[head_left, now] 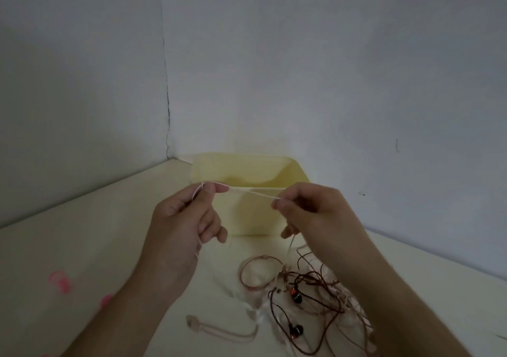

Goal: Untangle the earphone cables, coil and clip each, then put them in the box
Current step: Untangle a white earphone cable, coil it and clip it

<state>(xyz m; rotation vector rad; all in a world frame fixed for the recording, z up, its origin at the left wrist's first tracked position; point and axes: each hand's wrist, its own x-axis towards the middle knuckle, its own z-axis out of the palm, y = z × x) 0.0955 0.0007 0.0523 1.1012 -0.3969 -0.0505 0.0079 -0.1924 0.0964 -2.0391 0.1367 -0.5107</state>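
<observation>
Near right on the surface: tangle of brown cables with earbuds, below the right hand. Pink clips near left. Both hands pinch a white cable, left hand level with right; taut span runs left-right between them. Just beyond it, the yellow box, open.

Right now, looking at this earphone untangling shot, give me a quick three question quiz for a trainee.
1. True or false: the left hand and right hand pinch a white cable stretched between them.
2. Where is the yellow box? A) behind the hands B) left of the pink clips
3. What colour is the tangled cable lying on the table below the right hand?

Key: 1 true; 2 A; 3 brown.
</observation>
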